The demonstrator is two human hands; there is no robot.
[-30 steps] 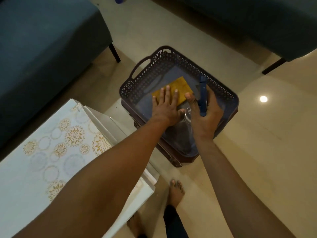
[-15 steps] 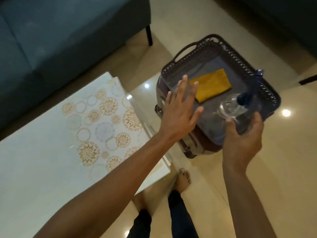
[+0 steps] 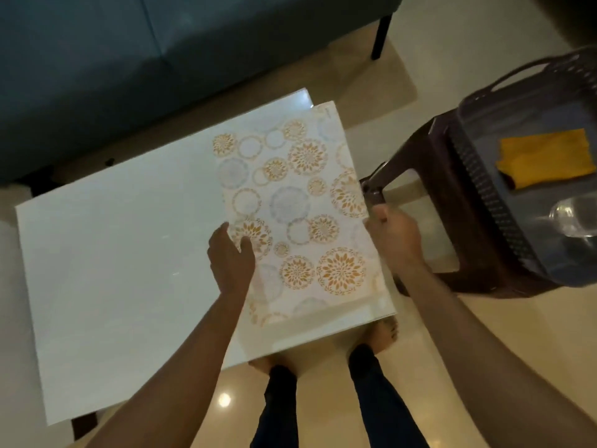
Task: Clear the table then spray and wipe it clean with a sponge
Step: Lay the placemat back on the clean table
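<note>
A patterned mat (image 3: 300, 208) with orange and grey circles lies on the right part of the white table (image 3: 122, 253). My left hand (image 3: 231, 257) holds the mat's left edge, thumb on top. My right hand (image 3: 399, 237) grips the mat's right edge with curled fingers. To the right, a dark lattice basket (image 3: 484, 176) stands on a brown stool (image 3: 429, 143). In the basket lie a yellow sponge cloth (image 3: 546, 156) and a clear spray bottle (image 3: 571, 218) on its side.
A dark blue sofa (image 3: 129, 59) runs along the far side of the table, one black leg (image 3: 381, 37) on the floor. My bare feet (image 3: 384, 334) show under the table's near right corner. The floor around is glossy beige tile.
My right hand has let go of the spray bottle, which now lies in the basket. Both hands have moved left from the basket onto the mat's edges. The view has swung to the table.
</note>
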